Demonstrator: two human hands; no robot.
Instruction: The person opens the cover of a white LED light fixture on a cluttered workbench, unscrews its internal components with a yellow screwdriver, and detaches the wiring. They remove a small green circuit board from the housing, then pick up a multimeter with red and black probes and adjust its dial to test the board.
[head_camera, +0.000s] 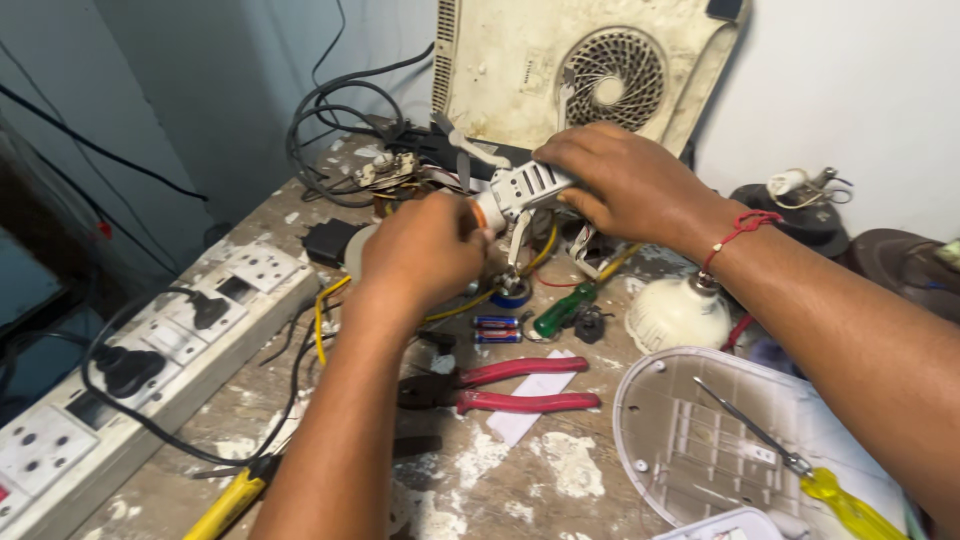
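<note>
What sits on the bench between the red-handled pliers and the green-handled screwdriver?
In the head view, two small blue batteries lie side by side between the red-handled pliers and the green-handled screwdriver, just below the left hand.

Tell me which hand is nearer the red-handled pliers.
Left. The left hand is just above the red-handled pliers, gripping the small white device; the right hand holds it farther back.

red thread bracelet (740, 232), bare forearms
</note>
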